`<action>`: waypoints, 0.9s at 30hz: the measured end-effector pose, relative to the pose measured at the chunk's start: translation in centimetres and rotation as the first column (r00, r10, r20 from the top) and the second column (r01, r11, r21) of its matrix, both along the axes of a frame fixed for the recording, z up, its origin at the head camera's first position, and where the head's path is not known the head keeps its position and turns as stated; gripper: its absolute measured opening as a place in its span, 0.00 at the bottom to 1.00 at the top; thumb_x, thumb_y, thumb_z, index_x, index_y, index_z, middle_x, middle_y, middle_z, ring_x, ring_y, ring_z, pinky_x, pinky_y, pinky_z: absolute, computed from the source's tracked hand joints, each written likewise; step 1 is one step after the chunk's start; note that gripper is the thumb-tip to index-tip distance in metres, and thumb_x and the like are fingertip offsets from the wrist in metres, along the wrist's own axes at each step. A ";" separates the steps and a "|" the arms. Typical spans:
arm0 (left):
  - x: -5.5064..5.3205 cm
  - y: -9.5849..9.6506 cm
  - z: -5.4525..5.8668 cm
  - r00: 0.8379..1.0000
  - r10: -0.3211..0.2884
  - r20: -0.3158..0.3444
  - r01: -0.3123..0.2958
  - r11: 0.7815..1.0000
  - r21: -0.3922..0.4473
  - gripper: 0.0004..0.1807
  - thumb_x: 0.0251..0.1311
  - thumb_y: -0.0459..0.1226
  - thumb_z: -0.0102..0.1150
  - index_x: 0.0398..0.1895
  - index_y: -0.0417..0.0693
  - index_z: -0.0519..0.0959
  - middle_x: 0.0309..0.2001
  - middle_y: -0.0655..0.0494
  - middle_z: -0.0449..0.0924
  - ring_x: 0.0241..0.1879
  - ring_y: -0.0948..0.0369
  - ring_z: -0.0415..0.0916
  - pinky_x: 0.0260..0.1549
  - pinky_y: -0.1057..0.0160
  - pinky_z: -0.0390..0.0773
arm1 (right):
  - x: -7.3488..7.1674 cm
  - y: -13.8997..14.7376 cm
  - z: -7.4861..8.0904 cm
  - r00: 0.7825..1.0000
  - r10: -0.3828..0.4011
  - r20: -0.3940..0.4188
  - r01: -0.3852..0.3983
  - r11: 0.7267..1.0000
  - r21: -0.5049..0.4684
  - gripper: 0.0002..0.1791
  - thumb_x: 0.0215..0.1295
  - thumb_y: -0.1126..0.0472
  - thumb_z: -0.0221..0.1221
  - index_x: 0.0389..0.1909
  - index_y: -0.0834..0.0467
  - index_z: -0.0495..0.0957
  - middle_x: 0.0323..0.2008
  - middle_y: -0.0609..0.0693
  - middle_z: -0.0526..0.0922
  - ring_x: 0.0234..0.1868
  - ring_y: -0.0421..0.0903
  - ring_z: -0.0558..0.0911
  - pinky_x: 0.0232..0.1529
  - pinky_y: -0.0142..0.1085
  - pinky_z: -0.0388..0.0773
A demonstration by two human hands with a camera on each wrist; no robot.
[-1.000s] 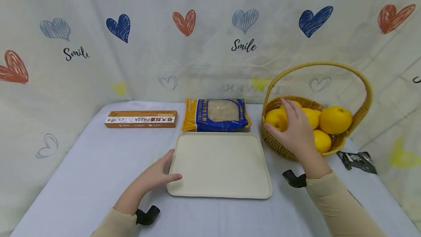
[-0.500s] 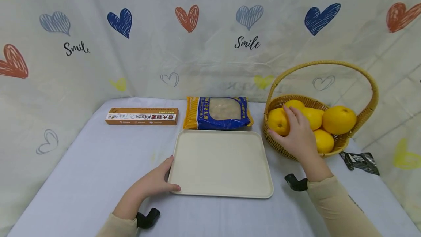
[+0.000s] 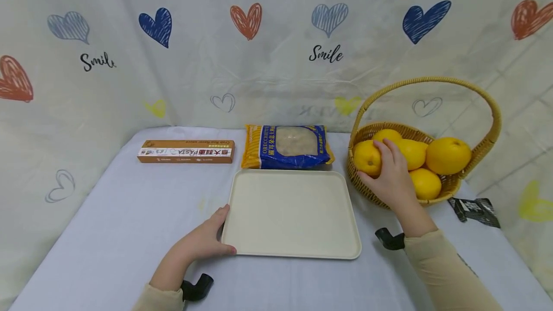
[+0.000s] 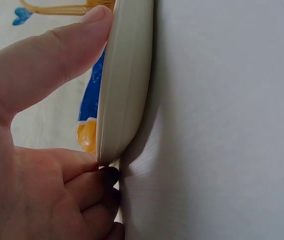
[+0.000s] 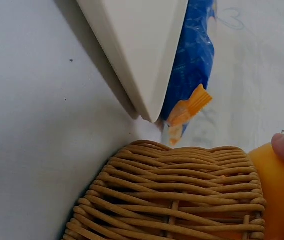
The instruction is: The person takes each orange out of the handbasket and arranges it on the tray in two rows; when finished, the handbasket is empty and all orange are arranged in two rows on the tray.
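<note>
While left fingers hold tray, right fingers grip yellow fruit in basket; more fruit beside, blue bag behind tray.

Head view: R hand hid pt of gripped fruit; lettering on blk wrapper was too small to read. R wrist view: basket was cut off at btm, R hand mostly beyond R edge. L wrist view: tray hid most of blue pkt; L hand was cut by L edge.
</note>
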State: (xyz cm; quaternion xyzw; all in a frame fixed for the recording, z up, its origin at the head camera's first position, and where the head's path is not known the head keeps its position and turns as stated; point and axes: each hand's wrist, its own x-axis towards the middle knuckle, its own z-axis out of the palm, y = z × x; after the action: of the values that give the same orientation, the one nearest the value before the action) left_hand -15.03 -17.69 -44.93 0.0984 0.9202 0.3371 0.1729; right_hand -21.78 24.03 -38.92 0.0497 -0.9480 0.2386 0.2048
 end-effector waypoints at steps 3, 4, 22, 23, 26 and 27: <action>0.0 0.0 0.0 1.000 0.002 0.006 -0.002 1.000 0.004 0.59 0.35 0.46 0.72 0.70 0.39 0.47 0.71 0.42 0.47 0.70 0.47 0.45 0.65 0.47 0.53 | -0.1 -0.4 0.2 0.999 0.000 -0.039 -0.001 0.999 -0.044 0.42 0.46 0.59 0.65 0.62 0.63 0.57 0.63 0.65 0.58 0.60 0.66 0.60 0.59 0.60 0.58; 0.0 0.0 0.0 1.000 -0.001 0.005 0.001 1.000 0.003 0.59 0.35 0.46 0.72 0.70 0.39 0.47 0.71 0.43 0.47 0.70 0.47 0.45 0.65 0.47 0.53 | 0.0 -0.6 0.3 0.999 -0.003 -0.050 0.000 0.998 -0.059 0.41 0.46 0.59 0.65 0.61 0.64 0.57 0.62 0.65 0.60 0.60 0.66 0.61 0.60 0.59 0.58; -0.4 -0.2 -0.6 1.000 -0.003 -0.006 0.003 1.000 0.013 0.60 0.35 0.47 0.72 0.70 0.40 0.47 0.71 0.44 0.47 0.70 0.47 0.43 0.65 0.46 0.51 | -1.6 -9.1 1.1 0.969 0.244 -0.032 -0.237 0.886 -0.398 0.38 0.49 0.61 0.65 0.62 0.59 0.59 0.61 0.60 0.57 0.60 0.56 0.60 0.55 0.52 0.66; -0.4 -0.2 -0.6 1.000 -0.001 -0.005 0.001 1.000 0.015 0.60 0.35 0.47 0.72 0.70 0.40 0.47 0.71 0.44 0.47 0.70 0.47 0.43 0.65 0.46 0.51 | -1.8 -9.7 0.9 0.965 0.261 -0.013 -0.243 0.876 -0.417 0.39 0.50 0.60 0.65 0.62 0.58 0.59 0.61 0.60 0.58 0.59 0.55 0.61 0.55 0.51 0.67; -0.3 -0.4 -0.6 1.000 -0.002 -0.003 0.002 1.000 0.021 0.60 0.35 0.47 0.72 0.70 0.40 0.47 0.71 0.44 0.47 0.70 0.47 0.43 0.66 0.46 0.51 | -2.4 -11.5 0.3 0.951 0.302 0.063 -0.241 0.855 -0.460 0.39 0.52 0.58 0.64 0.65 0.56 0.58 0.62 0.59 0.59 0.58 0.54 0.63 0.55 0.50 0.69; -0.2 -0.5 -0.7 1.000 0.000 -0.001 0.000 1.000 0.026 0.60 0.34 0.47 0.72 0.70 0.40 0.47 0.71 0.44 0.46 0.70 0.47 0.43 0.66 0.46 0.51 | -2.5 -12.2 0.1 0.947 0.312 0.081 -0.241 0.853 -0.464 0.39 0.52 0.57 0.64 0.65 0.55 0.58 0.62 0.58 0.59 0.58 0.54 0.64 0.55 0.49 0.69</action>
State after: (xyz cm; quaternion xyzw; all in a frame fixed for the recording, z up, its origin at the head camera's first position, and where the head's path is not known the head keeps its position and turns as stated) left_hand -15.26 -18.16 -45.59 0.1008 0.9159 0.3490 0.1709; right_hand -24.33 11.87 -38.86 0.1189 -0.8631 0.4803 0.1006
